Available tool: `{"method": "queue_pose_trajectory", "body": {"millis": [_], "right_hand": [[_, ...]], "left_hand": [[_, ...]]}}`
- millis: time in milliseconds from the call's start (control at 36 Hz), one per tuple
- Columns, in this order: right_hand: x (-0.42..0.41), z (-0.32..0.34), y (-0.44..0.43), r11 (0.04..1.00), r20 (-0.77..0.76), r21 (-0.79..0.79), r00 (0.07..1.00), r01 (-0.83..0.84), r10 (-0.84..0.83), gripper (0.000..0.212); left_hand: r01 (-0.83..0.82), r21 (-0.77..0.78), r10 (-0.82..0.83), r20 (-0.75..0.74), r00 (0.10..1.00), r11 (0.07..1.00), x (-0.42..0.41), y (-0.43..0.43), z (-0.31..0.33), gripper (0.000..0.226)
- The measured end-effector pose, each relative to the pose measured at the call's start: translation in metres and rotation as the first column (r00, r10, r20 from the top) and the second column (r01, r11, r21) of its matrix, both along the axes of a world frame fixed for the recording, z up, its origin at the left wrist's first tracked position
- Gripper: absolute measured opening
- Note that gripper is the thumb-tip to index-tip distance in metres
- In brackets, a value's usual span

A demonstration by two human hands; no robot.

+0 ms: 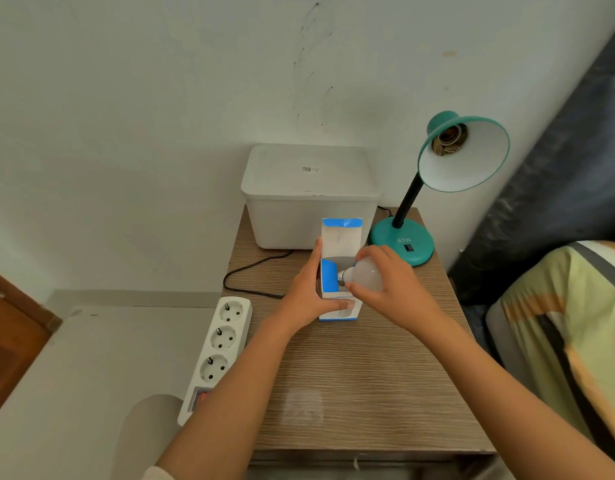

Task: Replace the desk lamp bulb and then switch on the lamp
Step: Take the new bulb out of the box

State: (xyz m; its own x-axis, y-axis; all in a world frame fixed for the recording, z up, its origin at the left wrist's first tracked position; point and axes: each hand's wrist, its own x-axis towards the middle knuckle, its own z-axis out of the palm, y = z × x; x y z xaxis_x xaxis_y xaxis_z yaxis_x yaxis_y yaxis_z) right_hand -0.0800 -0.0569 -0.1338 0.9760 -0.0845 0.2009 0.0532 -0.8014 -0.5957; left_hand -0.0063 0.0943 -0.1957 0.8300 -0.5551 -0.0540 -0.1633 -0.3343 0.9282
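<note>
A teal desk lamp stands at the back right of the wooden table. Its shade tilts toward me and the socket inside holds no bulb. A black rocker switch sits on the lamp's base. My left hand grips a white and blue bulb box lying on the table with its flap open. My right hand holds a white bulb, its metal screw base at the box's open mouth.
A white lidded plastic bin stands behind the box against the wall. A black cord runs across the table's back left. A white power strip lies off the table's left edge. Bedding is at the right.
</note>
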Motion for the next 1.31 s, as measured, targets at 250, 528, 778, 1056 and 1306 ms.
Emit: {"method": "queue_pose_trajectory", "body": {"millis": [250, 528, 778, 1056, 1306], "right_hand": [[-0.002, -0.020, -0.011, 0.774, 0.062, 0.505, 0.878, 0.382, -0.474, 0.034], [0.024, -0.020, -0.020, 0.714, -0.071, 0.546, 0.873, 0.439, -0.483, 0.041], [0.024, -0.017, -0.018, 0.758, -0.076, 0.529, 0.911, 0.381, -0.404, 0.038], [0.004, -0.032, -0.001, 0.878, 0.097, 0.353, 0.920, 0.324, -0.379, 0.052], [0.003, -0.043, 0.009, 0.872, 0.074, 0.351, 0.918, 0.342, -0.389, 0.055]], "left_hand": [[-0.002, -0.011, 0.002, -0.004, 1.000, 1.000, -0.001, 0.017, -0.007, 0.120], [0.031, -0.013, -0.031, 0.039, 0.999, 0.999, -0.021, 0.009, -0.005, 0.117], [-0.004, -0.055, 0.007, 0.042, 0.999, 0.998, -0.022, 0.008, -0.006, 0.114], [-0.049, -0.009, 0.050, 0.167, 0.985, 0.999, -0.016, 0.013, -0.015, 0.087], [-0.034, 0.020, 0.031, 0.156, 0.987, 0.999, -0.015, 0.016, -0.014, 0.081]]}}
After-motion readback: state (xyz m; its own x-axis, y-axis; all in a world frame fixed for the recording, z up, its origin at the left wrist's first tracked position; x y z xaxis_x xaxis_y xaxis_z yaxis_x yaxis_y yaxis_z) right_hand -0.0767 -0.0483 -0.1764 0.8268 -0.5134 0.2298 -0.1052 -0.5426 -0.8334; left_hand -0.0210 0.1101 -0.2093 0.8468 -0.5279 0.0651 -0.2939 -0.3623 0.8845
